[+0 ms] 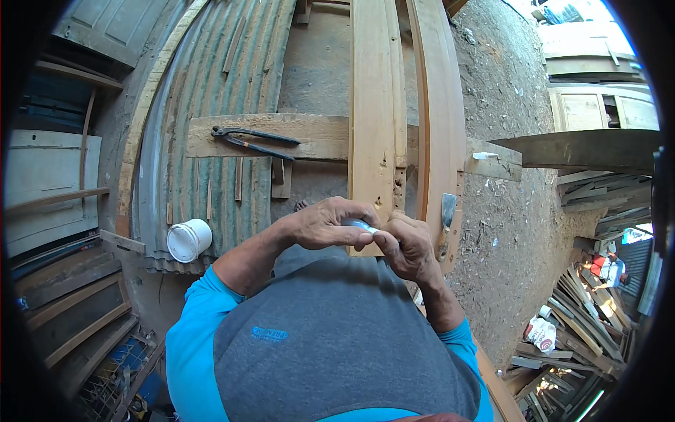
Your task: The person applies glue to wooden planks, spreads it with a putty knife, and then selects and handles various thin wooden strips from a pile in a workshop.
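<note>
Both my hands meet over the near end of a long wooden board (370,91). Closed around a small pale tube-like thing (360,225) is my left hand (325,224), which hides most of it. My right hand (408,245) pinches the right end of that same thing with thumb and fingers; its exact kind cannot be made out. Just right of my right hand, a putty knife (448,214) with a broad metal blade lies on a second board (443,91). Dark long-handled pincers (256,139) rest on a crosswise plank (320,130) beyond my left hand.
A white lidded bucket (188,240) stands left, by corrugated metal sheets (232,77). One small white nozzle-like piece (485,155) lies on the plank's right end. Stacked timber (583,316) and another person (608,271) are at far right. Old doors (53,190) lean left.
</note>
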`<state>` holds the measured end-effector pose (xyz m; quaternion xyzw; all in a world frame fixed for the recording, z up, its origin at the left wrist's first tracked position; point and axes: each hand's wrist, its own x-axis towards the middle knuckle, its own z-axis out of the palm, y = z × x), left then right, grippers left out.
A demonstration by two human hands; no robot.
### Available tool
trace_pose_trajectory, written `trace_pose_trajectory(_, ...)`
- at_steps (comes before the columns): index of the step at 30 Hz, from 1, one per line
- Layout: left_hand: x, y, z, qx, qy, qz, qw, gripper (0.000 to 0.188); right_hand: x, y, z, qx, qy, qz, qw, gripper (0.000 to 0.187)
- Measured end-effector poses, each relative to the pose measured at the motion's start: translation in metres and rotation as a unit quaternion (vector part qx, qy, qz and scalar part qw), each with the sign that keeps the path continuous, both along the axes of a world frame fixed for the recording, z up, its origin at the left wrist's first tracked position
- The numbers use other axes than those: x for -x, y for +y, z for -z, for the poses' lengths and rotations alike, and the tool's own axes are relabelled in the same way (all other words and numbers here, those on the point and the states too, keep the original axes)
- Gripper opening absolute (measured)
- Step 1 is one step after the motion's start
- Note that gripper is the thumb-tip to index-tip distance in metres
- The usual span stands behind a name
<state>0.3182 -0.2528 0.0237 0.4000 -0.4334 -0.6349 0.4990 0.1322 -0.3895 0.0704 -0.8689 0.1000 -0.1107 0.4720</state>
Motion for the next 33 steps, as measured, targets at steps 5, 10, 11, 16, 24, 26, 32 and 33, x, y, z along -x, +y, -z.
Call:
trace_pose_trajectory(5,-0.010,0.002,-0.002,-0.063,0.090,0.055,0.992,0.029,-0.002,0.004,-0.003,0.035,-0.011,-0.006,0.999,0.025)
trace_pose_trajectory(10,0.022,-0.011,0.007,0.074,-0.187,-0.165,0.966,0.021,0.002,-0.007,0.021,-0.237,0.114,0.150,0.953,0.036)
trace_pose_trajectory(11,0.028,-0.015,0.011,0.132,-0.234,-0.198,0.943,0.021,-0.001,-0.007,0.019,-0.277,0.105,0.157,0.942,0.037)
trace_pose_trajectory(16,0.039,-0.010,0.003,0.130,-0.370,-0.171,0.904,0.025,0.005,-0.008,0.021,-0.356,0.081,0.137,0.921,0.040)
trace_pose_trajectory(24,0.031,0.000,0.012,0.110,-0.116,-0.120,0.980,0.023,0.016,-0.003,0.001,-0.221,0.144,0.068,0.962,0.036)
trace_pose_trajectory(26,0.022,0.002,0.003,0.052,-0.066,-0.045,0.995,0.026,0.016,-0.003,-0.004,-0.172,0.112,0.079,0.976,0.031)
trace_pose_trajectory(32,0.022,0.017,0.019,-0.094,0.113,-0.041,0.988,0.026,0.021,-0.061,-0.035,0.001,-0.031,0.126,0.992,0.032)
trace_pose_trajectory(33,0.026,0.016,0.026,-0.093,0.081,-0.092,0.988,0.024,0.017,-0.070,-0.030,-0.025,-0.045,0.170,0.984,0.046)
